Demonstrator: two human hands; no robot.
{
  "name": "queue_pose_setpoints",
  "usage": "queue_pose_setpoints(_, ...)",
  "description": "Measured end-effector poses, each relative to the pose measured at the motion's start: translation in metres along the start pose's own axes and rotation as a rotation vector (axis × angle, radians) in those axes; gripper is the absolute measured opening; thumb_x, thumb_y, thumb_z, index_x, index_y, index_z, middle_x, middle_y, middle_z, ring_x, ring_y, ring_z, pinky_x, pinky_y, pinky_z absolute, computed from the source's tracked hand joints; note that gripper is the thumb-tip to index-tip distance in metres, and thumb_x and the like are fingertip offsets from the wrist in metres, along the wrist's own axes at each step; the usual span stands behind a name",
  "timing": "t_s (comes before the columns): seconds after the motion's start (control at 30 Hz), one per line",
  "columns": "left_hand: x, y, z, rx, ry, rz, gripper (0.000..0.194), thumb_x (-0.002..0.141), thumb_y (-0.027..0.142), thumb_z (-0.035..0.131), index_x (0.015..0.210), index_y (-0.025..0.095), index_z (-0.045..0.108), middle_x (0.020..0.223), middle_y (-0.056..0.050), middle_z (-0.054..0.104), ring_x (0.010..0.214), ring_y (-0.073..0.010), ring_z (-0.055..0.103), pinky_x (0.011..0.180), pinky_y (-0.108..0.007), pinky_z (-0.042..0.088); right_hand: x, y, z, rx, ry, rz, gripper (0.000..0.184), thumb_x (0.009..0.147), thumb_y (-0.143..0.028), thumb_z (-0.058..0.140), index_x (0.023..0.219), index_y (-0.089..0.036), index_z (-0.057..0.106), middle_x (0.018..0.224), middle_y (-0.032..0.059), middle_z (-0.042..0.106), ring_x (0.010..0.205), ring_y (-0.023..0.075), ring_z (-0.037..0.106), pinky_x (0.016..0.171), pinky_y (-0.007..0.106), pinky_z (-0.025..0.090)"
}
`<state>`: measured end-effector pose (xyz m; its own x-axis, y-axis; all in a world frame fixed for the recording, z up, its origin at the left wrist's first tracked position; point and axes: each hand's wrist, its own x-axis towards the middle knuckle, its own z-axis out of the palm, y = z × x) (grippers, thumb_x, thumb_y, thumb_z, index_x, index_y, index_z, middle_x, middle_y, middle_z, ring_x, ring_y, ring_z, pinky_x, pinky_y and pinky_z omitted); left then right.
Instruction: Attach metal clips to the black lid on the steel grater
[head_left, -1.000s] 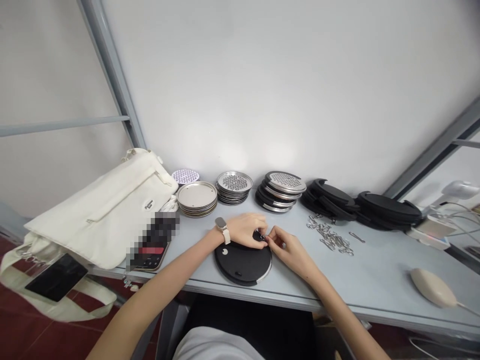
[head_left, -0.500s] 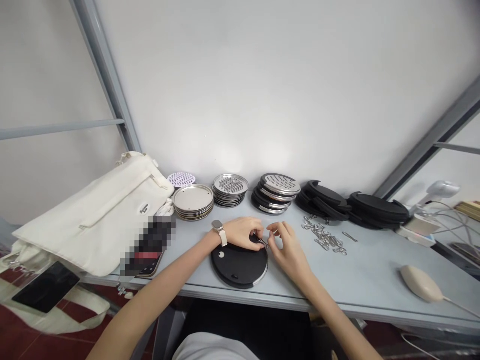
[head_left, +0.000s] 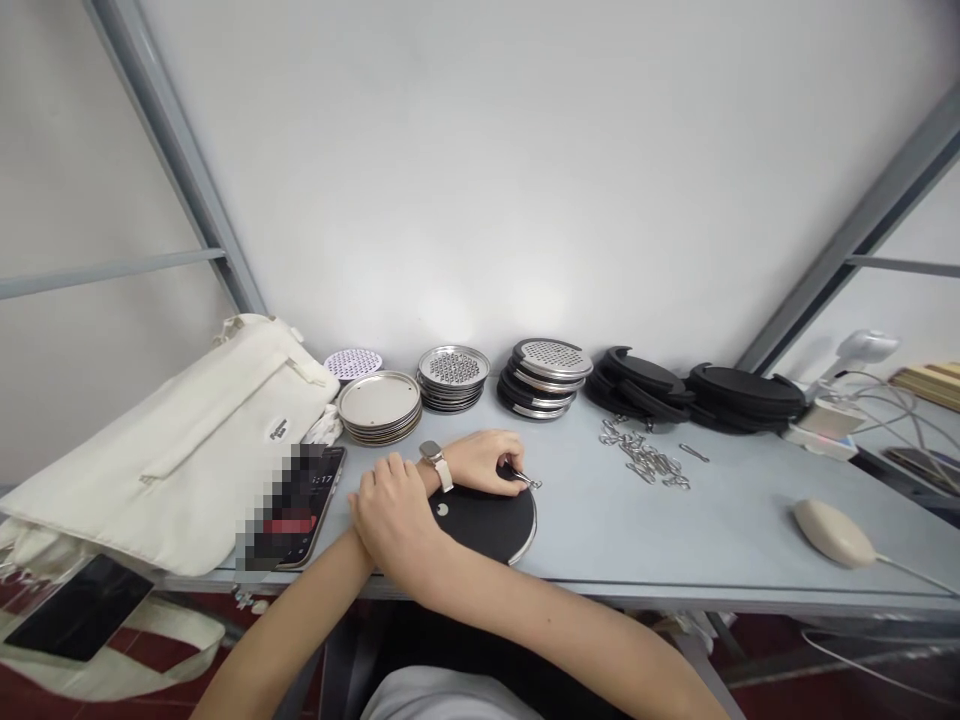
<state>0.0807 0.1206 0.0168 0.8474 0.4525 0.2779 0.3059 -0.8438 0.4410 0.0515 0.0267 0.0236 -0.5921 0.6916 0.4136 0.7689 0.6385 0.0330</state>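
- left hand point(head_left: 484, 462): over top right of disc, fingers point(head_left: 504, 470) pressed together, pinching small steel wire clip point(head_left: 529, 482)
- clip sticks out past the fingertips, right at disc's upper edge; can't tell if it's hooked into the disc
- black round disc with thin steel rim point(head_left: 484, 525) lies flat on pale grey-blue table point(head_left: 697, 530), small white dot mark near its left side
- white-strapped smartwatch point(head_left: 433, 462) on left wrist
- right hand point(head_left: 391, 520) crossed over to the left, just beside left wrist, at disc's left edge; fingers point(head_left: 371, 490) curled and loosely together, nothing visible in them, can't tell if pinching anything
- behind hands, along wall: white-and-purple perforated disc point(head_left: 352, 363), stack of plain round steel discs point(head_left: 379, 400), two stacks of perforated steel grater discs point(head_left: 454, 367) point(head_left: 551, 355)
- then two stacks of black curved plastic pieces point(head_left: 637, 385) point(head_left: 742, 390)
- pile of loose steel wire clips point(head_left: 641, 460) on table right of disc, one single clip point(head_left: 694, 453) lying apart
- smartphone point(head_left: 319, 490), partly pixelated, left of hands
- cream canvas bag point(head_left: 172, 450) at table's left end
- cream oval corded mouse point(head_left: 832, 532) at right
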Motion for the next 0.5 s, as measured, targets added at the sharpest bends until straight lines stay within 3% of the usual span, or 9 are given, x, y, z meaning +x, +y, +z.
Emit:
queue_pose_setpoints(0.13, 0.001, 0.001, -0.001, 0.0, -0.024, -0.033, 0.017, 0.071, 0.028, 0.068, 0.073, 0.016, 0.056, 0.078, 0.001, 0.054, 0.066, -0.0093, 0.051, 0.063, -0.02, 0.04, -0.004, -0.011, -0.01, -0.005, -0.06, 0.109, 0.014, 0.079, 0.001, 0.048, 0.086, -0.006, 0.058, 0.076, 0.0115, 0.058, 0.07, 0.0214, 0.051, 0.058, 0.031, 0.04)
queue_pose_setpoints(0.3, 0.002, 0.003, -0.003, -0.037, -0.049, -0.064, 0.017, 0.071, 0.027, 0.069, 0.073, 0.016, 0.055, 0.079, 0.001, 0.053, 0.066, -0.0092, 0.051, 0.063, -0.02, 0.041, -0.014, -0.021, -0.03, -0.131, -0.057, 0.243, 0.013, 0.08, -0.003, 0.048, 0.089, -0.005, 0.056, 0.078, 0.0124, 0.054, 0.073, 0.0247, 0.051, 0.065, 0.037, 0.043)
queue_pose_setpoints(0.4, 0.002, 0.003, -0.003, -0.042, -0.051, -0.066, 0.018, 0.071, 0.027, 0.069, 0.073, 0.016, 0.055, 0.079, 0.001, 0.053, 0.066, -0.0088, 0.05, 0.062, -0.019, 0.041, -0.014, -0.029, -0.032, -0.154, -0.11, 0.243, 0.009, 0.08, -0.004, 0.048, 0.084, -0.007, 0.056, 0.073, 0.0109, 0.052, 0.068, 0.0241, 0.049, 0.06, 0.034, 0.042)
queue_pose_setpoints(0.5, 0.002, 0.002, -0.003, -0.035, -0.05, -0.057, 0.018, 0.071, 0.027, 0.068, 0.074, 0.016, 0.055, 0.079, 0.002, 0.053, 0.066, -0.0084, 0.05, 0.061, -0.019, 0.04, -0.013, -0.035, -0.031, -0.109, -0.084, 0.214, 0.008, 0.078, -0.005, 0.05, 0.083, -0.01, 0.054, 0.07, 0.0086, 0.05, 0.065, 0.0231, 0.049, 0.057, 0.032, 0.041)
